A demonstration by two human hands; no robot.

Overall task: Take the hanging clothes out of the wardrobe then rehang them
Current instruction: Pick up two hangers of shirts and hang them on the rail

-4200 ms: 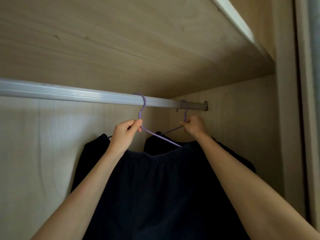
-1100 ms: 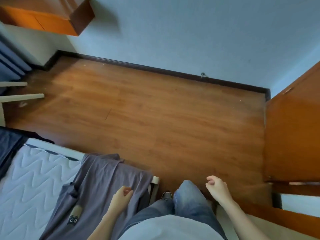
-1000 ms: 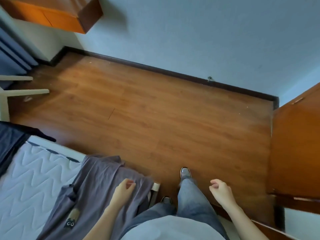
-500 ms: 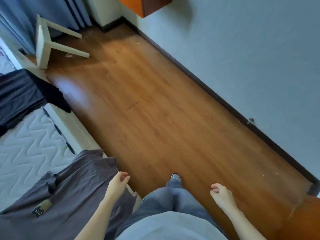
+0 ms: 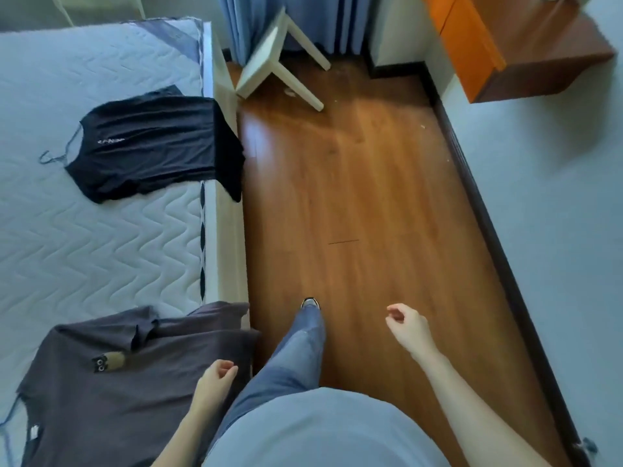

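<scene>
A black shirt (image 5: 151, 143) and a grey shirt (image 5: 128, 392) lie on the white zigzag-quilted mattress (image 5: 94, 244) beside the brown wood-grain floor (image 5: 354, 197).

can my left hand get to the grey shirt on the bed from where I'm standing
Probably yes. The left hand hangs empty right over the grey shirt at the mattress edge, with nothing in between.

The bed (image 5: 101, 230) lies left of the floor (image 5: 354, 197). Two shirts lie on the bed: one (image 5: 151, 143) farther away, overhanging the edge, one (image 5: 128, 382) nearer. A stool (image 5: 269, 69) lies tipped beyond the bed's far corner.
</scene>
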